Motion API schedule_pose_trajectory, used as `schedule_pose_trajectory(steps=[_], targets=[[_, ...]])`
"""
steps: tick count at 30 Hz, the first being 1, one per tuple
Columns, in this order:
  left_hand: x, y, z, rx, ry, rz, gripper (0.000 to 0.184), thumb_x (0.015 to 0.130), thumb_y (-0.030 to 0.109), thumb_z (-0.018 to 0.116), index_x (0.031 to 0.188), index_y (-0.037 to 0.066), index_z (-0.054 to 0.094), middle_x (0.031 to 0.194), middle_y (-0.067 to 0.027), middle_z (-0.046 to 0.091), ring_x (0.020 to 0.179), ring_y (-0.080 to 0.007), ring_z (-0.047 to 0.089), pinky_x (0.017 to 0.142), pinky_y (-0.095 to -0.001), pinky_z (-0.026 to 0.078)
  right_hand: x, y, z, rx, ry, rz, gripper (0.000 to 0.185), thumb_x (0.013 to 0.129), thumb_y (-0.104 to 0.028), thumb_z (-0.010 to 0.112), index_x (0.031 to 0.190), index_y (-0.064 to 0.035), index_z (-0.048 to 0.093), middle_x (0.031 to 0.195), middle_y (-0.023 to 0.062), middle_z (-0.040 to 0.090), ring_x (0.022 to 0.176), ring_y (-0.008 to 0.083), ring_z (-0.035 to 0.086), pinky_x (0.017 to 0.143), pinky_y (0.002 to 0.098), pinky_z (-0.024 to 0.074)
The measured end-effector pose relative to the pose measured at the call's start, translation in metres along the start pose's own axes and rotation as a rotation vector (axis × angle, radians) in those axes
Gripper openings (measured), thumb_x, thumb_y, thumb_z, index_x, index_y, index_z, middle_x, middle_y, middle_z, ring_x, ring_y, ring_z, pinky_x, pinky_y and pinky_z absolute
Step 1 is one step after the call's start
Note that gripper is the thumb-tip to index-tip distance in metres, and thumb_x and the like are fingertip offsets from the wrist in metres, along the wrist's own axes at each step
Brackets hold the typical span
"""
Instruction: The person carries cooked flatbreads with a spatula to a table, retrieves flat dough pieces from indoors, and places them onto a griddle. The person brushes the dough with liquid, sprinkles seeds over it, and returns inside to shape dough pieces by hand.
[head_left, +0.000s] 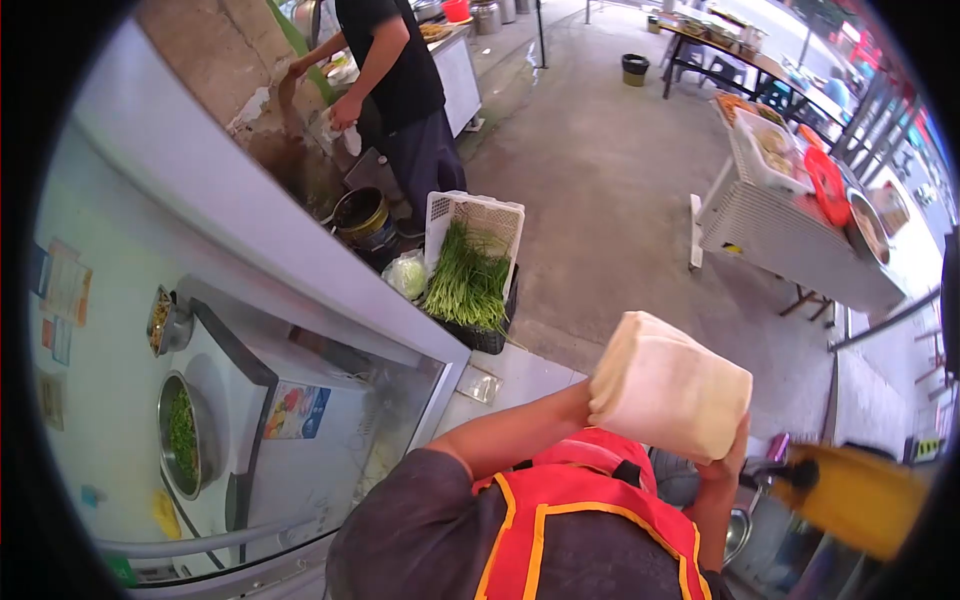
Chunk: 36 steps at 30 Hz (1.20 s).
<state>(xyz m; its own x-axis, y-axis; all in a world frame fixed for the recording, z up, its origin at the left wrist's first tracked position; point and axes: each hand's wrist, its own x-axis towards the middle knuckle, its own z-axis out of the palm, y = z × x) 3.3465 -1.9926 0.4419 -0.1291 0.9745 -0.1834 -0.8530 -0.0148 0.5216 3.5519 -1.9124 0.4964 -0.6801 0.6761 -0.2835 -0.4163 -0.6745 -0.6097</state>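
Note:
Both my hands hold up a thick stack of pale, square sheets, which look like dough wrappers, in front of my chest. My left forearm reaches in from the left; my left hand is at the stack's left edge, its fingers hidden behind it. On the lower right side, my right hand supports the stack, and only part of it shows. A red apron with yellow trim covers my front.
A white crate of long green vegetables stands ahead-left. Beyond it another person works by the wall. A glass door is left; a metal table with trays is right. A yellow object sits close on the right.

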Motion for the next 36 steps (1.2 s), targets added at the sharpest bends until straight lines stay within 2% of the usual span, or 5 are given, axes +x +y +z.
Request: schedule_pose_trajectory(steps=[11,15,18,31,36], targets=[[0.247,0.2,-0.064,-0.043,0.172,0.197,0.042,0.09,0.027,0.049,0.123,0.002,0.046,0.121,-0.0114,0.053,0.107,-0.02,0.054,0.091,-0.0333,0.045,0.377,-0.081,0.085,-0.072,-0.057,0.351,0.062,0.089,-0.048,0.045,0.134,-0.0067,0.034,0.127,0.0116,0.05,0.104,0.0258,0.057,0.07,0.0362,0.0529],[0.318,0.284,-0.103,-0.086,0.251,0.312,0.042,0.09,0.027,0.049,0.123,0.002,0.046,0.121,-0.0114,0.053,0.107,-0.0201,0.054,0.091,-0.0334,0.045,0.531,-0.077,0.082,-0.067,-0.319,0.581,0.066,0.088,-0.048,0.047,0.136,-0.006,0.031,0.133,0.0129,0.045,0.115,0.0293,0.049,0.091,0.0459,0.0452],[0.381,0.341,-0.15,-0.102,0.279,0.376,0.042,0.09,0.028,0.049,0.123,0.002,0.046,0.121,-0.0114,0.053,0.107,-0.0201,0.054,0.091,-0.0334,0.045,0.635,-0.065,0.124,-0.122,-0.224,0.592,0.063,0.086,-0.046,0.052,0.132,-0.0053,0.036,0.122,0.0099,0.053,0.099,0.0222,0.059,0.063,0.0315,0.0525],[0.742,0.628,-0.283,-0.083,0.222,0.406,0.043,0.09,0.028,0.05,0.124,0.002,0.046,0.122,-0.0115,0.052,0.107,-0.0202,0.054,0.091,-0.0334,0.045,1.075,-0.119,0.241,-0.101,-0.262,0.512,0.064,0.085,-0.04,0.057,0.132,-0.0031,0.036,0.128,0.0146,0.048,0.116,0.0297,0.049,0.095,0.0454,0.0435],[0.866,0.726,-0.346,-0.097,0.296,0.498,0.043,0.09,0.028,0.05,0.124,0.002,0.046,0.122,-0.0115,0.052,0.107,-0.0203,0.054,0.091,-0.0335,0.045,1.273,-0.124,0.268,-0.21,-0.266,0.591,0.063,0.083,-0.036,0.06,0.131,-0.0015,0.037,0.126,0.0145,0.05,0.112,0.0278,0.052,0.087,0.0415,0.0481]])
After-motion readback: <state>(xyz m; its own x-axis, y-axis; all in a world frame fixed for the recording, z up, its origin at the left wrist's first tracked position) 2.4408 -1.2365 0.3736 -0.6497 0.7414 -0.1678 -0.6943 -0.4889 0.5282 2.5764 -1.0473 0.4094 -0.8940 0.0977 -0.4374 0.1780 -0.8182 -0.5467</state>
